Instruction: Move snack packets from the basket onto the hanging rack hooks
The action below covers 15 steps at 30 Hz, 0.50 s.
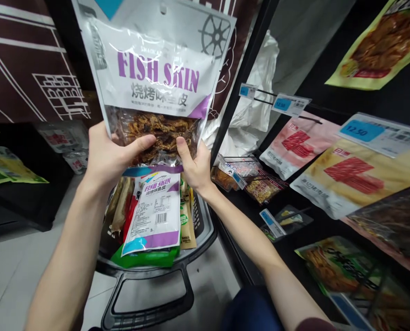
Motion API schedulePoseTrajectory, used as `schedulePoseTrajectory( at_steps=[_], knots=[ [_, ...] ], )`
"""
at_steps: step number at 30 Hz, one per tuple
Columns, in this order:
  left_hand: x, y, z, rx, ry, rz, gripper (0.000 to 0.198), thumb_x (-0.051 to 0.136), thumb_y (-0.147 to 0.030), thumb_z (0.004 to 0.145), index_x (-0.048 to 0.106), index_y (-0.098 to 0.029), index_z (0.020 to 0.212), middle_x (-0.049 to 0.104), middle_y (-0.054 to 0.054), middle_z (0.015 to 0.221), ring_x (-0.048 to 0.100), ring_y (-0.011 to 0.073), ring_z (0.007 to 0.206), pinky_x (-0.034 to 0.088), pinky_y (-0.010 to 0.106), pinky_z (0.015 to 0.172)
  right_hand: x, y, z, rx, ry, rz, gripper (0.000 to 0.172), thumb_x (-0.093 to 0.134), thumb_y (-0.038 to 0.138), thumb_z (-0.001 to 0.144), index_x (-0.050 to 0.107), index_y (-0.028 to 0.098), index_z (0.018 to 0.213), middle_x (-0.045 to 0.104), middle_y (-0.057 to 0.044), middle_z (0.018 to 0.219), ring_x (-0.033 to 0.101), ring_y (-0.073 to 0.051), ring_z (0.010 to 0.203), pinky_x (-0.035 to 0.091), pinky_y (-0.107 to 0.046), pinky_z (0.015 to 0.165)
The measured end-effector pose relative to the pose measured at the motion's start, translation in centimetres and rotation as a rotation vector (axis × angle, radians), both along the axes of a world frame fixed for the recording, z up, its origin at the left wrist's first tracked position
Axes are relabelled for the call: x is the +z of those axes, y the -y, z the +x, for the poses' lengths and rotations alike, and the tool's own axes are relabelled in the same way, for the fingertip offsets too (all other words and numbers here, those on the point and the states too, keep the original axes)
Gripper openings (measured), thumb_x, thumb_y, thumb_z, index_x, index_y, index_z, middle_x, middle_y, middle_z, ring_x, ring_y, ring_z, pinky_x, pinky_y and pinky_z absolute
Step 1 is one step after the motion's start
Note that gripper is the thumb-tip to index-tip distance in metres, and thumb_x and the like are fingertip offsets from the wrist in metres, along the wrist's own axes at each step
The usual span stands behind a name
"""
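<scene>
Fingers (141, 146) of the left hand (103, 154) and right hand (197, 168) clasp the fish skin bag (156, 76) low on its sides above the basket (210, 226), and it could slip if either grip slackens.

The left hand (103, 154) and right hand (197, 170) hold a bag (156, 73) (its front reads FISH SKIN) above a basket (204, 246) containing a packet (154, 211) with the same name. Packs (356, 172) hang at right.
</scene>
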<state>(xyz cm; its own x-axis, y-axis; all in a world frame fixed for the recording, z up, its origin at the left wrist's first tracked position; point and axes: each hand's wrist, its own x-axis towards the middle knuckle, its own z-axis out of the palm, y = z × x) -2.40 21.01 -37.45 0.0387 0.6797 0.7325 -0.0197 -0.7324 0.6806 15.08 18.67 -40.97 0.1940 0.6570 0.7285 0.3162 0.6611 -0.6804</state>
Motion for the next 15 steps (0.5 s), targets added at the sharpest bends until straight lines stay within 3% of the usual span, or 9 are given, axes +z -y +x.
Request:
schedulePoseTrajectory(
  at_steps=[8,15],
  knots=[
    [-0.05,-0.02,0.02,0.027,-0.002,0.013,0.048,0.090,-0.043,0.060,0.071,-0.023,0.099,0.074,-0.004,0.104,0.067,0.0265,0.097,0.057,0.047,0.095,0.18,-0.01,-0.03,0.110,0.005,-0.052,0.064,0.073,0.063,0.071,0.058,0.024,0.120,0.072,-0.006,0.112,0.067,-0.026,0.106,0.054,-0.043,0.095],
    [-0.20,-0.12,0.06,0.107,-0.047,-0.021,0.050,0.088,-0.044,0.062,0.070,-0.025,0.105,0.074,-0.004,0.107,0.067,0.0290,0.101,0.056,0.051,0.096,0.10,-0.04,-0.31,0.066,0.001,-0.076,0.059,0.072,0.060,0.074,0.058,0.024,0.119,0.071,-0.007,0.116,0.066,-0.025,0.109,0.053,-0.043,0.098]
  ],
)
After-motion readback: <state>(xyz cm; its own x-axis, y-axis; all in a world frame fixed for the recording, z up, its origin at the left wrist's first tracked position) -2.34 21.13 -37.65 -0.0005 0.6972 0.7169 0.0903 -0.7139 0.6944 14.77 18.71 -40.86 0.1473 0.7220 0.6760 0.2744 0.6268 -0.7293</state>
